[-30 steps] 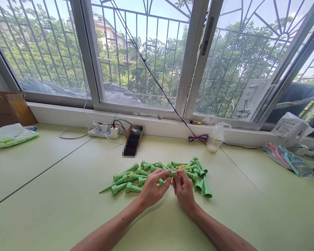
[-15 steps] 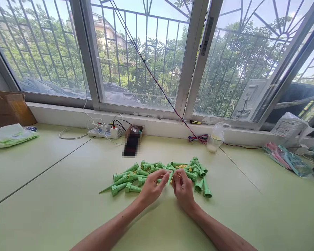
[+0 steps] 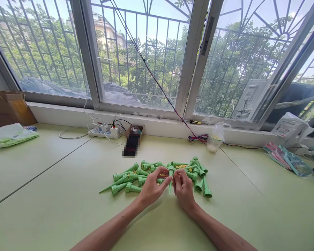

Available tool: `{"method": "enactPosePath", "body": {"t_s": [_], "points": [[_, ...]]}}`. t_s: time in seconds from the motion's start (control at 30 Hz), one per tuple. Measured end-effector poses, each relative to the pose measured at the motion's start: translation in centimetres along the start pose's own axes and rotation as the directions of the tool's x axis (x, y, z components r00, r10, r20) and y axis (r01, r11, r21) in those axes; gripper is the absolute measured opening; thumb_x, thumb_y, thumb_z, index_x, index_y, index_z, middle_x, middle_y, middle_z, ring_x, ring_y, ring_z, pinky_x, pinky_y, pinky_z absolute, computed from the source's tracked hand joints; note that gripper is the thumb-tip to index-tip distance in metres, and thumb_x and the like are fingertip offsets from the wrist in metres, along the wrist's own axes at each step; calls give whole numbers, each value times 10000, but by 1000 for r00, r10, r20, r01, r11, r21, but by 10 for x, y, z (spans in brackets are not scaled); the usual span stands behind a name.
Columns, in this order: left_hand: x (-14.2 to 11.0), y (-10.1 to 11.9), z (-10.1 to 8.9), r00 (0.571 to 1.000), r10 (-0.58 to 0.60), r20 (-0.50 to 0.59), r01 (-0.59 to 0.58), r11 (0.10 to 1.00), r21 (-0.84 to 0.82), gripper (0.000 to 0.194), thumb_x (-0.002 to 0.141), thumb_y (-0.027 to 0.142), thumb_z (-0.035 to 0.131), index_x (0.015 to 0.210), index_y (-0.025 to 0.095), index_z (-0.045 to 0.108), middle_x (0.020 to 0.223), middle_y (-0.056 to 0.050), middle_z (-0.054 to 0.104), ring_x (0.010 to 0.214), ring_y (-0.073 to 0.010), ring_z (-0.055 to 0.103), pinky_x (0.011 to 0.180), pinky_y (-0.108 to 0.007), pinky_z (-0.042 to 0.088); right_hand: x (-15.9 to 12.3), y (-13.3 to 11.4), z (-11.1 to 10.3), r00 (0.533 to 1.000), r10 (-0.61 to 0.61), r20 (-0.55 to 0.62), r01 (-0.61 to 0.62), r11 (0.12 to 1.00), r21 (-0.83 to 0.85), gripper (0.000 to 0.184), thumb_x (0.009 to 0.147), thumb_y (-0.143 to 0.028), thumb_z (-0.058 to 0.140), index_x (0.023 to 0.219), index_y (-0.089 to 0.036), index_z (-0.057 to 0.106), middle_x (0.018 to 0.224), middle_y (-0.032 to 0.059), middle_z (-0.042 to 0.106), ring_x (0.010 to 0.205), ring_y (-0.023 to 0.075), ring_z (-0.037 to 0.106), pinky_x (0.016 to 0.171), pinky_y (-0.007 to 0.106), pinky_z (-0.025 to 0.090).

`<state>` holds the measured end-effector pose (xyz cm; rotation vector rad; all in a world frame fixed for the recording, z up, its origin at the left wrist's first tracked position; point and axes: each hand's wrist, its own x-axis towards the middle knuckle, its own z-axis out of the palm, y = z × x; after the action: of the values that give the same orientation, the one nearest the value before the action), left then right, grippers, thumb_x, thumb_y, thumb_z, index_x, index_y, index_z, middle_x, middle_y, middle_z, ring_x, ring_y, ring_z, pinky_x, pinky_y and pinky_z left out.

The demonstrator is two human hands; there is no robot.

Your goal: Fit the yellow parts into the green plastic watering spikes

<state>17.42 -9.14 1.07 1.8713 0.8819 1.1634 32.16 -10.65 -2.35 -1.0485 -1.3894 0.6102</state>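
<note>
My left hand (image 3: 155,184) is closed on a green plastic watering spike (image 3: 171,171), thumb and fingers at its side. The spike's ribbed cap is uppermost and its thin tip points down towards me. My right hand (image 3: 182,186) is just right of it, fingers pinched together close to the spike's side; what lies between them is hidden. Around and behind both hands lie several more green spikes (image 3: 132,187), some with caps and holes showing. Small yellow pieces (image 3: 181,166) are heaped among them, partly covered by my hands.
By the window sill stand a power strip (image 3: 95,132) with cables, a small box (image 3: 138,129) with a blurred dark object, and a clear plastic cup (image 3: 214,143) in a bag. Bundled wire (image 3: 199,138) lies beside the cup. Packaged items (image 3: 288,158) are at the right, a white-green packet (image 3: 14,135) at the left.
The spike in my left hand has turned more upright, its tip now reaching lower towards me. My left fingers have shifted slightly around it; my right hand stays almost in place.
</note>
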Motion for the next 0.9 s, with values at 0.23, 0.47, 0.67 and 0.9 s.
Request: {"method": "enactPosePath", "body": {"t_s": [0.23, 0.47, 0.67, 0.9], "points": [[1, -4, 0, 1000, -2, 24, 2, 1000, 9, 218, 868, 371, 606, 982, 185, 591, 974, -33, 646, 868, -158, 649, 845, -300, 549, 0, 3, -1, 1000, -7, 2, 7, 1000, 1, 226, 976, -356, 433, 801, -213, 451, 573, -53, 437, 476, 102, 388, 456, 208, 323], [1, -6, 0, 998, -53, 30, 51, 997, 55, 240, 857, 391, 614, 979, 184, 621, 973, -50, 679, 857, -189, 677, 744, -289, 550, 1, 3, -1, 1000, -5, -8, 5, 1000, -1, 219, 965, -355, 446, 798, -214, 457, 568, -52, 435, 472, 105, 381, 446, 207, 323], [1, -14, 1, 1000, -22, 2, 21, 992, 124, 260, 845, 365, 627, 1033, 187, 639, 1029, -63, 692, 860, -196, 678, 726, -299, 547, -1, 5, -1, 1000, 9, -14, -9, 1000, 14, 219, 971, -366, 443, 812, -216, 457, 578, -48, 452, 478, 108, 401, 452, 211, 341], [2, -17, 0, 999, 50, -1, -49, 989, 136, 201, 851, 322, 627, 991, 182, 660, 975, -53, 684, 830, -178, 653, 763, -306, 531, -1, 7, 1, 1000, 22, -3, -22, 999, 40, 228, 973, -373, 442, 811, -212, 448, 569, -57, 442, 450, 95, 377, 426, 210, 312]]}}
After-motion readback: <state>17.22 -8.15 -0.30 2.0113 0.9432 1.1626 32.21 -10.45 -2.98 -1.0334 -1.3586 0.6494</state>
